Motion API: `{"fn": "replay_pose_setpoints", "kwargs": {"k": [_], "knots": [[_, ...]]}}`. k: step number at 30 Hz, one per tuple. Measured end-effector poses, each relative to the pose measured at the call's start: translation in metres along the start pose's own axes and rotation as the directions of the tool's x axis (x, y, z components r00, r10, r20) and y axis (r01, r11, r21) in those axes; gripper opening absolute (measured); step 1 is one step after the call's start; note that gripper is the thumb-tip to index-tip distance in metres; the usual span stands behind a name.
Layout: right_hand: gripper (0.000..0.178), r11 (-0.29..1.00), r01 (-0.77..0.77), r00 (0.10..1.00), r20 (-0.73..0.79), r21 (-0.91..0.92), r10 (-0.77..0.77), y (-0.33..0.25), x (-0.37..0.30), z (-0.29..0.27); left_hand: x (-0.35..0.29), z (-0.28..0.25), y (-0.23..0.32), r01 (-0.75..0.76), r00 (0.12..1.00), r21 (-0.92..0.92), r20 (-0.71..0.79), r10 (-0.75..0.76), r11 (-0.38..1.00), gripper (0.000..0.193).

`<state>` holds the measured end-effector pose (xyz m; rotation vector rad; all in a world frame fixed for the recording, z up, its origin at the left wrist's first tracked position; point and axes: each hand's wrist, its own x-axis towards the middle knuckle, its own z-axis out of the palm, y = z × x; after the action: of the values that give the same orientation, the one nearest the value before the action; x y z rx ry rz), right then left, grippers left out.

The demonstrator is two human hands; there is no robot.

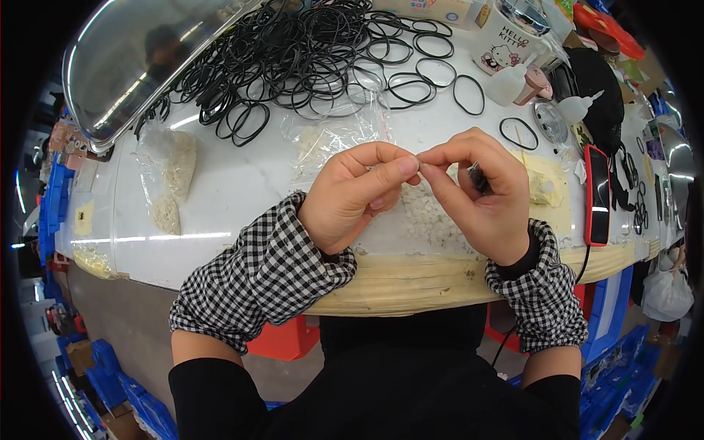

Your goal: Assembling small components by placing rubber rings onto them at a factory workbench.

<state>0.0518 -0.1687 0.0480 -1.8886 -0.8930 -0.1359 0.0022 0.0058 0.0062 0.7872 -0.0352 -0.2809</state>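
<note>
My left hand (359, 192) and my right hand (488, 194) meet fingertip to fingertip above the table's near edge. Both are closed in a pinch, and whatever sits between the fingertips is too small to name. A small black object (478, 178) is tucked in the curled fingers of my right hand; its kind is unclear. Beneath the hands, many small whitish pieces (433, 216) lie loose on the white table (213, 213). Just beyond my left hand is a clear plastic bag (312, 143) with pale contents.
A big heap of black rubber rings (286, 66) covers the back, beside a shiny metal tray (147, 81). Another bag of pale pieces (174, 176) lies left. At right are a red-edged phone (598, 194) with a cable, a white cup (502, 48) and translucent silicone cups (507, 84).
</note>
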Motion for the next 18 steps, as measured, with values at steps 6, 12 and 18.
{"fn": "replay_pose_setpoints", "kwargs": {"k": [6, 12, 18], "knots": [[0.011, 0.994, -0.09, 0.996, 0.009, 0.054, 0.09, 0.0, -0.0026, 0.0028, -0.0001, -0.0013, -0.0014, -0.019, 1.0, 0.021, -0.013, 0.02, 1.0, 0.011], [0.011, 0.993, -0.086, 0.996, 0.006, 0.078, 0.086, -0.0012, -0.0038, 0.0067, 0.0009, 0.002, -0.0021, 0.01, 1.0, -0.062, 0.003, -0.01, 0.998, 0.014], [0.013, 0.999, -0.023, 1.0, -0.008, 0.048, 0.024, -0.0017, -0.0037, 0.0082, 0.0006, -0.0003, -0.0067, 0.073, 0.991, -0.088, 0.117, -0.062, 0.993, 0.023]]}}
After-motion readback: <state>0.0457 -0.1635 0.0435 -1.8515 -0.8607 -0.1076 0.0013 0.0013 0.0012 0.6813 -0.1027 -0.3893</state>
